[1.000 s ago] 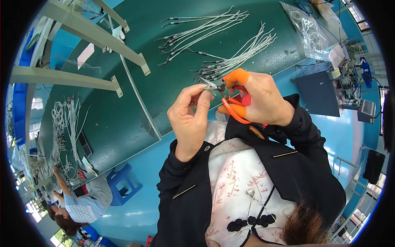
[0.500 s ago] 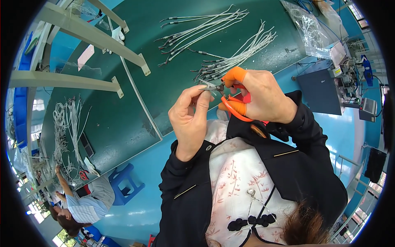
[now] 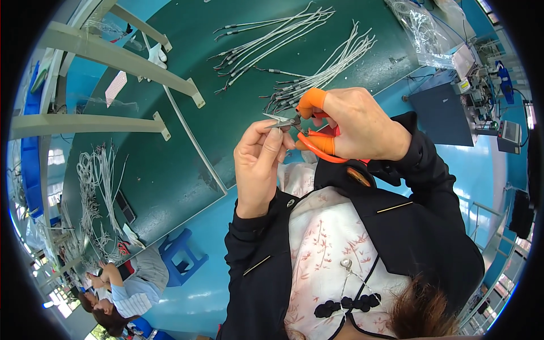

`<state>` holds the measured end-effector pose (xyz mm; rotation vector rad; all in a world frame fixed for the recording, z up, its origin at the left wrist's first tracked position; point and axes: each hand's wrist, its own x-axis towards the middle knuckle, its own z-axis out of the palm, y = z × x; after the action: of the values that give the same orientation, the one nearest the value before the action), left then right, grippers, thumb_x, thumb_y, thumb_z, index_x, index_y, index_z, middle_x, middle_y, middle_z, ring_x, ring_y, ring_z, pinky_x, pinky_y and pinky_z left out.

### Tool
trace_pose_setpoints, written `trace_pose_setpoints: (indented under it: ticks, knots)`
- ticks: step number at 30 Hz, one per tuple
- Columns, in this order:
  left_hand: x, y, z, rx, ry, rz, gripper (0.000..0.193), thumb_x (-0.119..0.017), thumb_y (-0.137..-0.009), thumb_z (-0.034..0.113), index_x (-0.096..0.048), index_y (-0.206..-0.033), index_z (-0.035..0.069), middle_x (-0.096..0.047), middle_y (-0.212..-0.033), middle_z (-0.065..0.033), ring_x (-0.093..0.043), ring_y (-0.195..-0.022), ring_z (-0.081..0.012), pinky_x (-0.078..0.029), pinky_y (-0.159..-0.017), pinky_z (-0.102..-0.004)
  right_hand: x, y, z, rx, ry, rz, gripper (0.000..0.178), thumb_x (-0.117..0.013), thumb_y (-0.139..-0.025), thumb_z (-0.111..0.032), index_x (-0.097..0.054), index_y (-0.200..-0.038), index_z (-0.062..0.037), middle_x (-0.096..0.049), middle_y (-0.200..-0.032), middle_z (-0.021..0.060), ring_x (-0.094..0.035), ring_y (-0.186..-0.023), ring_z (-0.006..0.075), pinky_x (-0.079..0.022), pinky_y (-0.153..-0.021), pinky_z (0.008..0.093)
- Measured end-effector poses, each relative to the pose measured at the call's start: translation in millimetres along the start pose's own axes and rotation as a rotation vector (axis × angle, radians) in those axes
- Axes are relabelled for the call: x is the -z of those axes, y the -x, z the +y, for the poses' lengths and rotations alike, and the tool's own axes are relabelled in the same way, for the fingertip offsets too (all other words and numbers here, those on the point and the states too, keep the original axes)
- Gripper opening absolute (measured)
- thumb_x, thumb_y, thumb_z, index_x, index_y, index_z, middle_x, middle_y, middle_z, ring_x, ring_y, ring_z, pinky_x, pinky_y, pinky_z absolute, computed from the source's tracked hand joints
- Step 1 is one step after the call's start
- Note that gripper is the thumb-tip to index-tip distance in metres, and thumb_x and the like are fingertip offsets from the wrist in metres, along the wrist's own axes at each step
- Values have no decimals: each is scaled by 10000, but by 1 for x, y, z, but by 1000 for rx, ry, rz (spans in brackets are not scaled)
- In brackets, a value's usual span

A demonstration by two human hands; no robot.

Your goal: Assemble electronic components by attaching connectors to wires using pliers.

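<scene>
My right hand [image 3: 365,124], with orange finger covers on some fingers, grips a pair of scissors [image 3: 322,155] with orange handles and short metal blades. The blades point left and stand apart in a narrow V. Their tips reach over the thumb and forefinger of my left hand [image 3: 256,164], which are pinched together. Whatever that pinch holds is too small or hidden to make out. Just beyond my hands, a bundle of white cables [image 3: 317,82] with dark ends lies on the green table [image 3: 164,187].
Another spread of white cables [image 3: 272,42] lies farther back. Cream metal legs [image 3: 96,123] stand at the left, near a white strip [image 3: 192,136] across the table. Clear plastic bags [image 3: 416,31] fill the far right corner. A co-worker [image 3: 136,289] sits near a blue stool [image 3: 182,258].
The scissors have shifted slightly left over my left fingertips, and their blades now show a clearer gap. The co-worker at lower left has moved, and a second person shows beside them.
</scene>
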<state>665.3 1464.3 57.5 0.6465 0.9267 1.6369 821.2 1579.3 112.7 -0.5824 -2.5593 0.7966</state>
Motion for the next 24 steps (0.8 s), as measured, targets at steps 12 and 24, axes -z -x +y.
trace_pose_setpoints:
  ticks: [12, 24]
  knots:
    - [2, 4, -4, -93, -165, 32, 127, -543, -932, 55, -584, -1041, 6, -630, -831, -67, -510, -661, -57, -380, -568, -196, 1, 2, 1, 8, 12, -4, 347, -765, -661, -178, -572, -909, -31, -548, -613, 66, -552, -512, 189, -431, -484, 285]
    - [-8, 8, -2, -231, -415, 182, 101, -554, -922, 39, -604, -994, -12, -632, -840, -55, -571, -710, -75, -422, -591, -198, -1, -2, -3, -13, -20, -10, 391, -802, -667, -245, -563, -894, -33, -560, -627, 64, -550, -511, 191, -422, -482, 287]
